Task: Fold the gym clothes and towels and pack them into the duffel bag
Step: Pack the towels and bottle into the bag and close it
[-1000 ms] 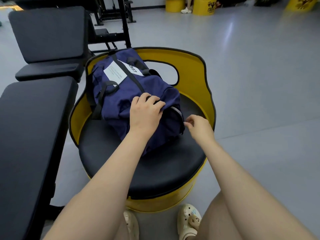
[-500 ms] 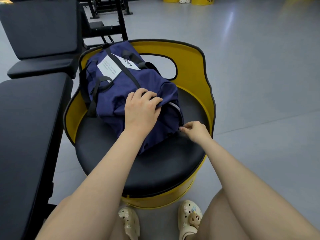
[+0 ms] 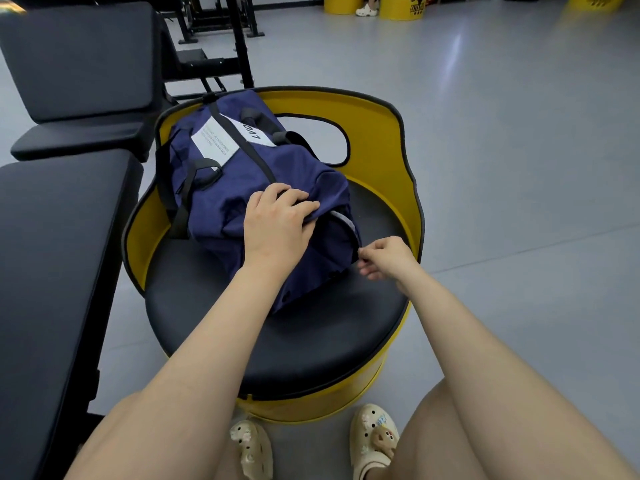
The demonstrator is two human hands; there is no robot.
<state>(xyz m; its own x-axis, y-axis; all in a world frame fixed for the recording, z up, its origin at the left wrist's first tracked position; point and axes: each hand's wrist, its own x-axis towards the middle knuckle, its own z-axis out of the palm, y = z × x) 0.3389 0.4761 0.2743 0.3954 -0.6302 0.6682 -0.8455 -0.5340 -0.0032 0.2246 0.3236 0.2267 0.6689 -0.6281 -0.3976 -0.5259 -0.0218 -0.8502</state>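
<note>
A: Where's the duffel bag?

B: On the black cushion of the yellow barrel seat, lying from about eleven o'clock back toward the middle, its near end facing the person. It looks closed and bulging, so I'd judge the packing nearly finished.

A: And the hands?

B: The left hand lies on top of the near end, fingers curled over a fold of fabric and pressing it down. The right hand is at the bag's four o'clock corner, thumb and forefinger pinched together at the end seam. Probably on a zip pull, though it's too small to be sure.

A: How will the bag handle?

B: Soft cloth, no stiff frame; it creases and sags under the palm. Stuffed with clothes it should be light but floppy. To lift it, take the black carry straps near the top, not the loose fabric. For the zip, brace the end as the left hand does.
</note>
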